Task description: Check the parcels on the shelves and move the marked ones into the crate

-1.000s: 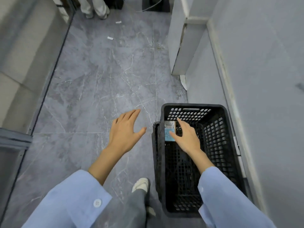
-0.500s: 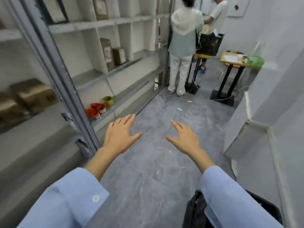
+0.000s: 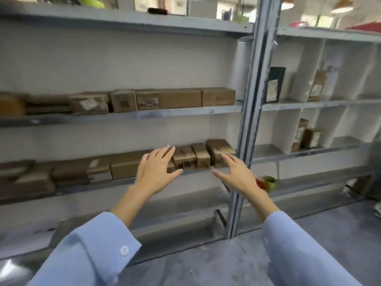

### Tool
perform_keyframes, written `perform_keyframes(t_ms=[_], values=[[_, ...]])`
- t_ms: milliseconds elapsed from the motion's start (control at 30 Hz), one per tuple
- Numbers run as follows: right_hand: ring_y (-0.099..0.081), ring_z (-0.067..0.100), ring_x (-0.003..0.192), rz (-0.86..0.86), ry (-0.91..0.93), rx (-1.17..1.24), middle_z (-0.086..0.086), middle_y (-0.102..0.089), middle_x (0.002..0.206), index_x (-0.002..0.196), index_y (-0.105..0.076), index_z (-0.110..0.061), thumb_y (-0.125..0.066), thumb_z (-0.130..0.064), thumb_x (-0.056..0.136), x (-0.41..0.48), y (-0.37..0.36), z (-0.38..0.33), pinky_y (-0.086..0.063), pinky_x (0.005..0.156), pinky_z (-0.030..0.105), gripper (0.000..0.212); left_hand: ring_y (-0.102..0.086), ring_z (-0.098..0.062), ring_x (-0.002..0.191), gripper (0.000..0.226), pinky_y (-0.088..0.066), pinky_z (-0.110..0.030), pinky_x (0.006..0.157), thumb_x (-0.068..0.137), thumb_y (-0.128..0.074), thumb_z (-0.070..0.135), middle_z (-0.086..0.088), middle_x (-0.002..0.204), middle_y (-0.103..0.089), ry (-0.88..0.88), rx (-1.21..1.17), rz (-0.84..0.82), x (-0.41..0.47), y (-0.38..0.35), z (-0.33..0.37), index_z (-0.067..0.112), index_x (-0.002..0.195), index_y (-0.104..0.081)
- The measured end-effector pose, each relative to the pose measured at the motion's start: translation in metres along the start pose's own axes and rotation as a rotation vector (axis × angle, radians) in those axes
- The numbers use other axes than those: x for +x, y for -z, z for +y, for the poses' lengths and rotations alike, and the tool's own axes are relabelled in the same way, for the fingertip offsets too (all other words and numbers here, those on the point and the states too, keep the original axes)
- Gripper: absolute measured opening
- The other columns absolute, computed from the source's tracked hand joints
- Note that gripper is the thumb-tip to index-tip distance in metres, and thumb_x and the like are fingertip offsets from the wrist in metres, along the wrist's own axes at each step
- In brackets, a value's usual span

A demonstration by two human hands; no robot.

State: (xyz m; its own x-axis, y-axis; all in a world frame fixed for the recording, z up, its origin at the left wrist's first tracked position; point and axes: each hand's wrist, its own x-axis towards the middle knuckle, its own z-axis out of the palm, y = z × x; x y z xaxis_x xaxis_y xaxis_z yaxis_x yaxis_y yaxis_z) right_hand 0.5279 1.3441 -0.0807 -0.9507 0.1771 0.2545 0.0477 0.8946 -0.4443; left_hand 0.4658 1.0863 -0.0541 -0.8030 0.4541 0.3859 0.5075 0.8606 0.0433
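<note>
Both your hands are empty, fingers straight and spread apart, palms turned toward each other. Your left hand (image 3: pixel 156 172) hovers in front of the lower shelf (image 3: pixel 222 169), covering part of a small carton; motion blur keeps me from telling whether it touches the cardboard. Your right hand (image 3: pixel 237 174) is raised just beside the grey metal upright (image 3: pixel 247 120), its fingertips near the end box (image 3: pixel 219 152), with contact unclear.

The parcels are plain brown corrugated cardboard, all rectangular. Between your hands stand two narrow cartons (image 3: pixel 184 157) with dark printing on their faces, packed side by side against the end box. To their left lies a long flat carton (image 3: pixel 125 168), then darker, blurred packages stacked low. On the upper shelf (image 3: pixel 185 113) a tight row of boxes (image 3: pixel 179 98) sits edge to edge, some with pale labels.

The shelves are thin sheet steel, dull grey, backed by white panels. In the right bay, white dividers form cubbies: a dark green pouch (image 3: pixel 275 84) and a brown paper pouch (image 3: pixel 316 85) stand upright above, two small cartons (image 3: pixel 312 138) below. A round green cup (image 3: pixel 270 181) sits near your right wrist. Your sleeves (image 3: pixel 92 254) are smooth light-blue cloth with a white button. The floor (image 3: pixel 226 265) is grey, marbled tile.
</note>
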Motion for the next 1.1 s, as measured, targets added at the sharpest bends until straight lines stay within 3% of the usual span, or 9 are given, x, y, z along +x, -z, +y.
perform_keyframes(t_ms=[433, 1100], values=[[-0.029, 0.021, 0.144, -0.051, 0.306, 0.162, -0.002, -0.03, 0.158, 0.154, -0.024, -0.035, -0.054, -0.055, 0.093, 0.132, -0.13, -0.316, -0.036, 0.11, 0.046, 0.07, -0.019, -0.015, 0.147, 0.075, -0.016, -0.04, 0.118, 0.092, -0.044, 0.064, 0.006, 0.162, -0.018, 0.261, 0.114, 0.09, -0.043, 0.081, -0.312, 0.029, 0.155, -0.02], [-0.023, 0.021, 0.147, -0.11, 0.631, 0.111, -0.004, -0.026, 0.16, 0.154, -0.024, -0.032, -0.054, -0.053, 0.094, 0.269, -0.28, -0.586, -0.037, 0.11, 0.045, 0.071, -0.024, -0.019, 0.146, 0.079, -0.021, -0.042, 0.116, 0.091, -0.05, 0.06, 0.003, 0.162, -0.02, 0.55, 0.097, 0.175, -0.059, 0.09, -0.605, 0.025, 0.155, -0.02]])
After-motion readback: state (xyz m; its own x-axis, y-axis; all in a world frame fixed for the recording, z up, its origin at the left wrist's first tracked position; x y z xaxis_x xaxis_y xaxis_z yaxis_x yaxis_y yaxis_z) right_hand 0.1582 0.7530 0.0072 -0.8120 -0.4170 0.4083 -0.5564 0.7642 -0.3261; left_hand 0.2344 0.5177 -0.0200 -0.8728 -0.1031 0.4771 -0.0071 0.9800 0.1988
